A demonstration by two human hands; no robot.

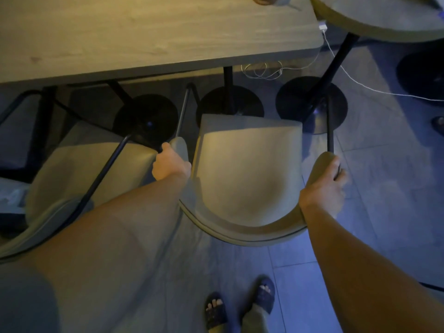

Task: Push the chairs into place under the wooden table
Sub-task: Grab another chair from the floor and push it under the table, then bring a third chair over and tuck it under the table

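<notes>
Head view: the left hand [170, 164] and right hand [327, 183] are each closed on an armrest of the chair [247, 174], whose seat front sits just short of the worktop [144, 39] near edge. Pushed crooked, its front leg could knock the black pedestal base [229, 104] (or the neighbouring chair [79, 174]).

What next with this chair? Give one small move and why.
Probably push the chair straight forward a little. Both the left hand and right hand grip its armrests, its seat lies wholly outside the table edge, and the gap ahead holds only a black base.
</notes>
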